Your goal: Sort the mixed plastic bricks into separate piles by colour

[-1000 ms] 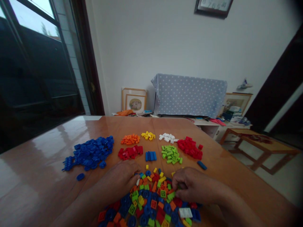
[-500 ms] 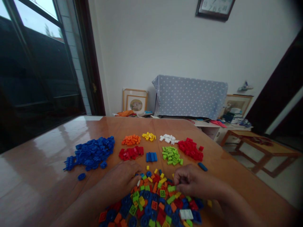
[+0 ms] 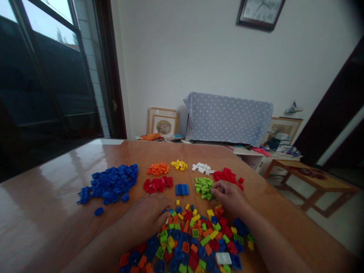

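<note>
My right hand (image 3: 229,194) is at the right edge of the light green brick pile (image 3: 203,185), with fingers and thumb closed together. Anything between its fingertips is hidden. My left hand (image 3: 152,210) rests palm down at the upper left edge of the mixed heap of toy bricks (image 3: 186,237). Its thumb and index finger are a little apart, with bricks of the heap showing between them; the other fingers are hidden. The heap mixes blue, orange, red, yellow and green bricks, with a white one (image 3: 223,258) near its front.
Sorted piles stand beyond: blue pieces (image 3: 112,184), orange (image 3: 158,168), yellow (image 3: 179,165), white (image 3: 202,168), dark red (image 3: 158,184) and bright red (image 3: 227,175). A few blue bricks (image 3: 182,189) lie together centrally. One round blue piece (image 3: 99,211) lies apart on the wooden table (image 3: 62,178).
My right hand has moved up and away from the mixed heap to the light green pile, uncovering bricks on the heap's right side. My left hand has hardly moved.
</note>
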A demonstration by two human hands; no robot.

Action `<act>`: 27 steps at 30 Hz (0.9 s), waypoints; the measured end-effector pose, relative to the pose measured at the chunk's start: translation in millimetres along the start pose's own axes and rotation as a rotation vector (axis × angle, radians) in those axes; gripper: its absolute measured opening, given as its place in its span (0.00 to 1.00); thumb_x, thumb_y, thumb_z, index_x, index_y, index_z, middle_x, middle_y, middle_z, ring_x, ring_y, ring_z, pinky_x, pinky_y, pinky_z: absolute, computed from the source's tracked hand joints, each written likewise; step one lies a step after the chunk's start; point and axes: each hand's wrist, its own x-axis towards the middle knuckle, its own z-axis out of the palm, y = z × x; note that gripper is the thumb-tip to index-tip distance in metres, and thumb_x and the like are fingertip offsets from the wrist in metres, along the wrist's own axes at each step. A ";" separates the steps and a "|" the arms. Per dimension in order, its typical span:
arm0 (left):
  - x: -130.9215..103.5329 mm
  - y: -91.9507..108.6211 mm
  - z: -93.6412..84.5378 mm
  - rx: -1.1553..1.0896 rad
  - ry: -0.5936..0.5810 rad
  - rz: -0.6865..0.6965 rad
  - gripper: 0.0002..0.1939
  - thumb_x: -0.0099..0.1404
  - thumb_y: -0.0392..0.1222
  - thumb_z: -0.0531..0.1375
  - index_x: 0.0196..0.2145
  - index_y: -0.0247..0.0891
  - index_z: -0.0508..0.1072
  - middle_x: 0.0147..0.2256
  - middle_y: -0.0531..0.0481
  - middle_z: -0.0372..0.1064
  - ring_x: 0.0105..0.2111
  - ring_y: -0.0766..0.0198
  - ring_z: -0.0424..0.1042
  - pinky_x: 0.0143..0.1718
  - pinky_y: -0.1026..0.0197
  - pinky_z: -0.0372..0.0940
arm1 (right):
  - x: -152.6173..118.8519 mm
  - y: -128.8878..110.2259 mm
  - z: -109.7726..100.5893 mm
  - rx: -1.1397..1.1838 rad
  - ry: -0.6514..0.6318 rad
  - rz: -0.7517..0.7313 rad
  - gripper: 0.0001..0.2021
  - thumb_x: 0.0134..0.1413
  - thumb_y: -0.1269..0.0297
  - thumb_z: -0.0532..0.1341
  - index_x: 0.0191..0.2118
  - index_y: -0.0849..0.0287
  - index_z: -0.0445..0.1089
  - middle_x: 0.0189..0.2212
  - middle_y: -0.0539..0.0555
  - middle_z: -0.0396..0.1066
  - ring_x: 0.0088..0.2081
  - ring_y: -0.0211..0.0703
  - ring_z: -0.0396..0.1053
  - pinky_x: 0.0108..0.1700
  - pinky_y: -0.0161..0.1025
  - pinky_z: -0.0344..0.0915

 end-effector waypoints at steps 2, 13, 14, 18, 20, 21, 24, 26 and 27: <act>-0.6 -2.3 2.2 0.002 0.011 -0.004 0.13 0.68 0.46 0.52 0.43 0.41 0.73 0.43 0.46 0.72 0.45 0.55 0.69 0.49 0.54 0.63 | 0.1 -0.4 -1.2 0.008 0.009 -0.005 0.11 0.56 0.56 0.58 0.33 0.57 0.72 0.20 0.47 0.67 0.23 0.38 0.64 0.25 0.33 0.52; 1.3 -0.1 2.7 0.001 -0.004 0.008 0.13 0.68 0.46 0.53 0.45 0.41 0.73 0.44 0.47 0.72 0.46 0.54 0.70 0.48 0.54 0.63 | -32.4 -46.5 -11.6 0.119 -0.263 -0.216 0.04 0.55 0.66 0.58 0.31 0.57 0.69 0.24 0.46 0.66 0.26 0.35 0.63 0.27 0.31 0.54; 1.4 0.5 2.6 0.000 -0.002 0.006 0.13 0.68 0.46 0.54 0.45 0.41 0.73 0.44 0.47 0.72 0.46 0.54 0.69 0.49 0.54 0.63 | -36.6 -54.1 -14.1 0.126 -0.286 -0.248 0.04 0.55 0.67 0.58 0.31 0.57 0.69 0.25 0.47 0.67 0.28 0.35 0.64 0.29 0.31 0.55; 2.2 1.3 3.4 -0.006 0.003 0.008 0.13 0.67 0.45 0.54 0.45 0.41 0.73 0.43 0.47 0.73 0.45 0.55 0.70 0.49 0.55 0.63 | -49.2 -76.4 -22.1 0.120 -0.413 -0.324 0.05 0.52 0.69 0.61 0.35 0.55 0.71 0.30 0.47 0.68 0.31 0.35 0.65 0.32 0.31 0.56; 2.6 0.7 4.6 -0.005 0.000 0.006 0.12 0.67 0.44 0.54 0.44 0.41 0.74 0.43 0.47 0.73 0.45 0.55 0.70 0.48 0.55 0.63 | -52.2 -81.0 -23.0 0.092 -0.449 -0.346 0.07 0.50 0.68 0.63 0.37 0.53 0.72 0.31 0.47 0.69 0.32 0.36 0.65 0.34 0.31 0.57; 2.7 0.3 5.3 -0.003 0.003 0.004 0.12 0.67 0.45 0.54 0.44 0.41 0.74 0.43 0.47 0.73 0.45 0.55 0.70 0.48 0.56 0.63 | -52.9 -81.9 -22.5 0.077 -0.458 -0.358 0.08 0.49 0.66 0.64 0.37 0.53 0.72 0.31 0.47 0.69 0.33 0.37 0.65 0.35 0.32 0.57; 2.8 -0.7 6.9 0.005 0.012 0.006 0.13 0.68 0.45 0.53 0.44 0.40 0.73 0.43 0.47 0.72 0.45 0.56 0.70 0.48 0.56 0.63 | -53.5 -81.3 -19.1 0.043 -0.474 -0.386 0.07 0.49 0.64 0.65 0.37 0.52 0.73 0.31 0.47 0.69 0.34 0.37 0.65 0.36 0.32 0.57; 2.9 -0.6 6.9 0.009 0.014 0.011 0.13 0.68 0.45 0.53 0.43 0.40 0.74 0.43 0.46 0.72 0.45 0.56 0.70 0.48 0.56 0.63 | -53.5 -80.3 -16.6 0.030 -0.484 -0.402 0.07 0.48 0.63 0.65 0.36 0.53 0.74 0.31 0.47 0.69 0.33 0.37 0.65 0.36 0.32 0.57; 2.9 -0.2 6.6 0.010 0.009 0.010 0.13 0.68 0.45 0.53 0.43 0.40 0.74 0.42 0.46 0.72 0.45 0.55 0.70 0.48 0.56 0.63 | -53.6 -80.2 -15.5 0.025 -0.487 -0.409 0.07 0.48 0.64 0.65 0.36 0.53 0.74 0.31 0.47 0.69 0.33 0.37 0.65 0.35 0.32 0.57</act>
